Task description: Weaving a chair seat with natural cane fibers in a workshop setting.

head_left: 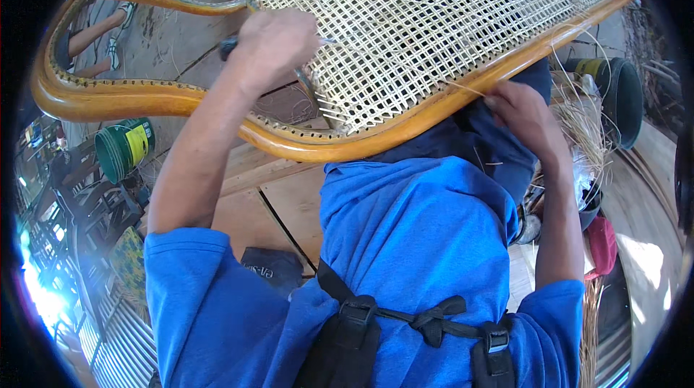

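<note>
A curved, varnished wooden chair frame lies across my lap, with a pale woven cane panel filling its right part. Small holes line the frame's inner edge; the left part has no weave. Over the panel's left edge, my left hand is closed around a thin metal tool with a dark handle, like an awl. Its shaft points right across the weave; the tip is hard to make out. Below the near rail, my right hand pinches a cane strand that runs to the panel's edge.
A green bucket lies at left, and a darker one at right beside loose cane strands. Red cloth is at lower right. Another person's legs show beyond the frame at far left. Wooden boards lie beneath.
</note>
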A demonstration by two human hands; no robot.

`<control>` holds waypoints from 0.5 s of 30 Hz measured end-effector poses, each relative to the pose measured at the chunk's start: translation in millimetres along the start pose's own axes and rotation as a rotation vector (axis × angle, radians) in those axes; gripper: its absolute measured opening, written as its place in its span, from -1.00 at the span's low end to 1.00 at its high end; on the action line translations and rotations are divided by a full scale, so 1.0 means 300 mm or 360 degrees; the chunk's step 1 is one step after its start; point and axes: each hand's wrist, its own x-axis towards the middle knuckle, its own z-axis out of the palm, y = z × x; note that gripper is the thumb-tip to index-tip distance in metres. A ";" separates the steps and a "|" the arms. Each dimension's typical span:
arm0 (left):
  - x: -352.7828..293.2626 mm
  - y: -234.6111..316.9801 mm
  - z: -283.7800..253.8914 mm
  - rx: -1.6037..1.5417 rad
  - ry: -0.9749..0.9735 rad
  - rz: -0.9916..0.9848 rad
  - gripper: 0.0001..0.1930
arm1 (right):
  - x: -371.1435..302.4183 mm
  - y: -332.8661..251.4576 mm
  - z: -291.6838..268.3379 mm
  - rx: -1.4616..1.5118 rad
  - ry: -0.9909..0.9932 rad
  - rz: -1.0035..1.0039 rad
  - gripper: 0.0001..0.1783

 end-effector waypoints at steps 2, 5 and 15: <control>-0.014 -0.047 0.004 0.0057 -0.0032 -0.0069 -0.67 | 0.041 -0.039 0.017 -0.0125 0.0059 -0.0101 -0.77; -0.015 -0.092 -0.002 0.0048 -0.0102 -0.0158 -0.70 | 0.082 -0.084 0.037 -0.0435 0.0098 -0.0298 -0.73; -0.173 -0.067 -0.092 0.0079 0.0094 -0.0465 -0.69 | 0.137 -0.091 0.050 -0.0486 0.0098 -0.0294 -0.71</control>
